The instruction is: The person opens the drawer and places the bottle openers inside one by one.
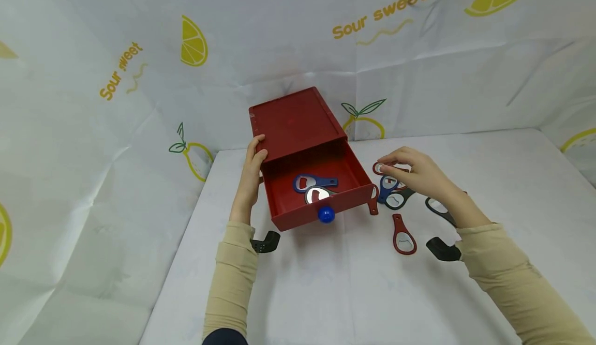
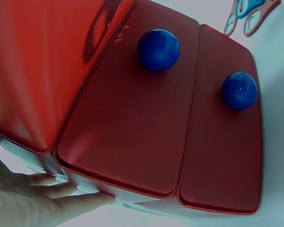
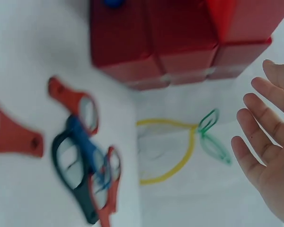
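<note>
A red drawer cabinet (image 1: 298, 120) stands at the back with its top drawer (image 1: 344, 196) pulled out. Inside lie a blue bottle opener (image 1: 328, 182) and a dark-rimmed bottle opener (image 1: 318, 194). My left hand (image 1: 249, 177) rests against the cabinet's left side, fingertips at the top edge; the left wrist view shows its fingers stretched along that side. My right hand (image 1: 414, 171) hovers over a cluster of bottle openers, including a blue one (image 1: 385, 192) and a black one (image 1: 399, 198). In the right wrist view its fingers (image 3: 262, 118) are spread and hold nothing.
Nearer me lies a red bottle opener (image 1: 404, 239); a black one (image 1: 437, 206) is partly behind the right forearm. Two lower drawers with blue knobs (image 2: 158, 50) are closed. A white lemon-print cloth (image 1: 279, 29) hangs behind and at the sides.
</note>
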Tool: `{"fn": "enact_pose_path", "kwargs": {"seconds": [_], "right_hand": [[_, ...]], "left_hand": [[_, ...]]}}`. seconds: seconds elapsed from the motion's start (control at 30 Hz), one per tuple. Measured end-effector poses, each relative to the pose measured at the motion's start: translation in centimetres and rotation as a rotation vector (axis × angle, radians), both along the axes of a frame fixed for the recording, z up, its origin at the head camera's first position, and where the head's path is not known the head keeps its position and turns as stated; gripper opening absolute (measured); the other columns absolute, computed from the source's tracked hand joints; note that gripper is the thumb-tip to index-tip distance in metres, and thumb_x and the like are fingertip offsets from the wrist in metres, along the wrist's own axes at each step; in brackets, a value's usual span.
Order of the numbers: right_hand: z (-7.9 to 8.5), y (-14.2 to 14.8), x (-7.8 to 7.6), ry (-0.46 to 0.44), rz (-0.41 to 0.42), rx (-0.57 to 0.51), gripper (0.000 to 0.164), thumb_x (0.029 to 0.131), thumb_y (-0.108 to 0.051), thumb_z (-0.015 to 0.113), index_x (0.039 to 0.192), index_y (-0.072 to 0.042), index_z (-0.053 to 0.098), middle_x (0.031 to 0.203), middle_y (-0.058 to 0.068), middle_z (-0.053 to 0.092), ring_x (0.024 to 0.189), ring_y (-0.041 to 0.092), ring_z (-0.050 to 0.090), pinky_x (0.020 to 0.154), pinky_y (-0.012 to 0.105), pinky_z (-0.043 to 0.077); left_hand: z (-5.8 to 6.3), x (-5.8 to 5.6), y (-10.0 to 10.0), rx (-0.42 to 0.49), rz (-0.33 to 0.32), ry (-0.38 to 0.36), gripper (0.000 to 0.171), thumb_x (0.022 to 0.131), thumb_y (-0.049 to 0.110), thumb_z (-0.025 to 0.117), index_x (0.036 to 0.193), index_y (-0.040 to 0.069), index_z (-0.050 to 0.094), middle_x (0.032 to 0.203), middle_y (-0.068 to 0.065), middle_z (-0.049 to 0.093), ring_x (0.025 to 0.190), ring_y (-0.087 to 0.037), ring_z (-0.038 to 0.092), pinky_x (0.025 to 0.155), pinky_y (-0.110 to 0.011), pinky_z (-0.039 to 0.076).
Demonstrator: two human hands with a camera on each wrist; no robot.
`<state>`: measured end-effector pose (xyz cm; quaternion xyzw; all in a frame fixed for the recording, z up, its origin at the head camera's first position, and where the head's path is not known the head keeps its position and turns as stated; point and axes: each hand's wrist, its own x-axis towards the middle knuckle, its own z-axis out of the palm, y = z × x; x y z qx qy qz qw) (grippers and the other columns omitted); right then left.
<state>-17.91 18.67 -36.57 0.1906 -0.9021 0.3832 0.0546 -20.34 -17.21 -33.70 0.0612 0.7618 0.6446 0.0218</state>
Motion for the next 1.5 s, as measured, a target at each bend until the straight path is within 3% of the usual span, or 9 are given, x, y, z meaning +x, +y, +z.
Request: {"fn": "enact_pose_path", "kwargs": {"seconds": [0.1, 0.23, 0.33, 0.5, 0.77, 0.93, 1.2, 1.43, 1.5], "right_hand": [[-1.0, 0.8, -0.1, -0.040, -0.011, 0.019, 0.028, 0.090, -0.025, 0.060, 0.112, -0.010, 0.065, 0.103, 0.006, 0.062, 0.094, 0.018, 0.055, 0.067, 0.025, 0.053], [-2.4, 1.8, -0.3, -0.079, -0.009, 0.067, 0.033, 0.091, -0.025, 0.058, 0.115, -0.004, 0.062, 0.106, 0.012, 0.062, 0.097, 0.025, 0.056, 0.081, 0.042, 0.052], [-3.4, 2.5, -0.5, -0.133, -0.012, 0.100, 0.035, 0.091, -0.026, 0.057, 0.117, -0.002, 0.060, 0.111, 0.016, 0.061, 0.104, 0.032, 0.055, 0.088, 0.054, 0.046], [-5.0, 3.5, -0.9, -0.171, -0.019, 0.178, 0.035, 0.091, -0.023, 0.057, 0.117, 0.000, 0.060, 0.113, 0.020, 0.060, 0.104, 0.035, 0.054, 0.087, 0.054, 0.044], [-6.7, 4.2, -1.4, -0.227, -0.002, 0.243, 0.036, 0.087, -0.019, 0.062, 0.116, 0.002, 0.061, 0.118, 0.025, 0.058, 0.112, 0.042, 0.051, 0.093, 0.059, 0.038], [-7.9, 4.4, -1.6, -0.208, 0.000, 0.321, 0.034, 0.082, -0.018, 0.067, 0.111, 0.000, 0.064, 0.116, 0.027, 0.057, 0.109, 0.043, 0.052, 0.091, 0.060, 0.039], [-9.3, 4.8, -1.4, -0.185, -0.024, 0.410, 0.037, 0.077, -0.014, 0.069, 0.112, -0.002, 0.064, 0.116, 0.028, 0.055, 0.103, 0.044, 0.054, 0.086, 0.061, 0.040], [-9.8, 4.9, -1.2, -0.100, -0.015, 0.469, 0.032, 0.075, -0.016, 0.072, 0.104, -0.003, 0.067, 0.102, 0.022, 0.061, 0.093, 0.038, 0.057, 0.082, 0.054, 0.041], [-9.8, 4.9, -1.2, -0.082, -0.010, 0.487, 0.030, 0.075, -0.017, 0.072, 0.101, -0.003, 0.067, 0.099, 0.020, 0.063, 0.091, 0.036, 0.057, 0.080, 0.053, 0.042]], "left_hand": [[0.1, 0.1, 0.0, -0.004, -0.004, 0.001, 0.051, 0.093, 0.037, 0.036, 0.143, 0.031, 0.025, 0.151, -0.003, 0.019, 0.131, -0.028, 0.031, 0.095, -0.054, 0.032], [-0.1, -0.1, -0.1, -0.009, -0.004, 0.009, 0.052, 0.093, 0.037, 0.035, 0.143, 0.031, 0.025, 0.151, -0.003, 0.020, 0.131, -0.027, 0.030, 0.095, -0.052, 0.033], [-0.9, -0.8, -0.3, -0.007, 0.001, 0.018, 0.051, 0.093, 0.039, 0.036, 0.143, 0.033, 0.025, 0.150, -0.002, 0.021, 0.131, -0.027, 0.030, 0.094, -0.053, 0.034], [-2.4, -1.8, -0.8, -0.010, 0.017, 0.039, 0.048, 0.091, 0.045, 0.037, 0.139, 0.042, 0.027, 0.149, 0.003, 0.023, 0.130, -0.025, 0.031, 0.094, -0.055, 0.034], [-2.7, -2.0, -0.8, -0.008, 0.024, 0.067, 0.048, 0.089, 0.050, 0.038, 0.137, 0.045, 0.029, 0.147, 0.003, 0.026, 0.129, -0.024, 0.033, 0.094, -0.055, 0.035], [-2.2, -1.8, -0.7, 0.002, 0.005, 0.053, 0.051, 0.091, 0.043, 0.036, 0.141, 0.038, 0.026, 0.149, 0.000, 0.024, 0.130, -0.025, 0.031, 0.094, -0.054, 0.035], [-0.3, -0.1, -0.1, -0.015, -0.012, 0.046, 0.054, 0.092, 0.037, 0.034, 0.144, 0.028, 0.022, 0.150, -0.005, 0.022, 0.131, -0.027, 0.030, 0.095, -0.052, 0.035], [-2.7, -2.0, -0.8, -0.015, 0.007, 0.056, 0.051, 0.091, 0.046, 0.035, 0.140, 0.041, 0.025, 0.149, 0.002, 0.023, 0.130, -0.024, 0.031, 0.094, -0.054, 0.035], [-2.8, -2.0, -0.8, -0.013, 0.009, 0.067, 0.051, 0.091, 0.047, 0.035, 0.140, 0.041, 0.025, 0.149, 0.002, 0.024, 0.130, -0.024, 0.031, 0.094, -0.055, 0.035]]}}
